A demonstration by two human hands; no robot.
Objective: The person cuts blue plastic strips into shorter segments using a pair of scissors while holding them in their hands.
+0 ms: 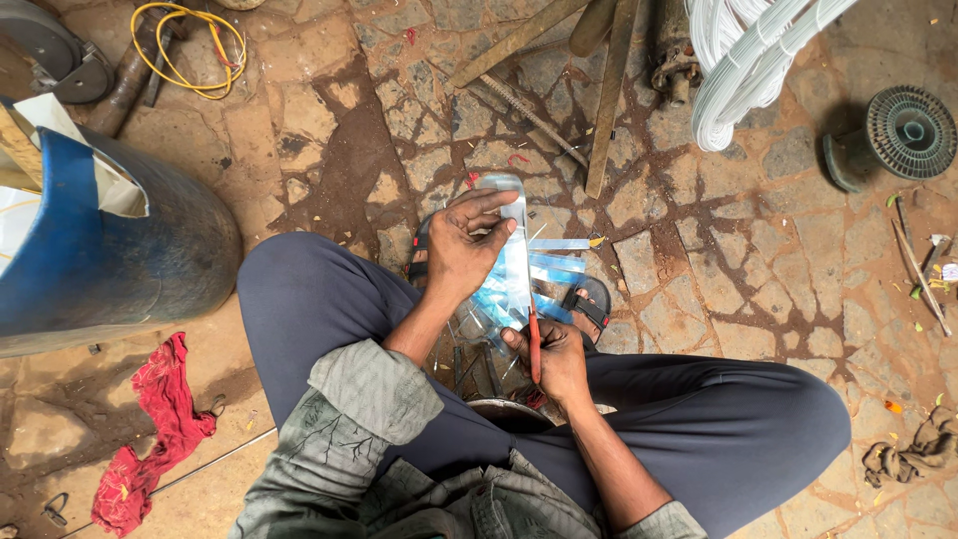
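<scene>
I sit low with my knees spread over a stone floor. My left hand (464, 243) grips a clear, bluish plastic piece (513, 235), held upright between my legs. My right hand (555, 357) is shut on a thin red-handled blade (534, 344) that runs up along the plastic's edge. Cut strips of clear blue plastic (554, 268) lie on the ground just beyond my hands, over my sandalled feet (591, 302).
A blue drum (110, 250) stands at the left, a red rag (160, 419) beside it. Metal bars (609, 95) and a white wire coil (748, 60) lie ahead. A round ribbed metal part (903, 130) sits far right, a yellow cable (190, 50) top left.
</scene>
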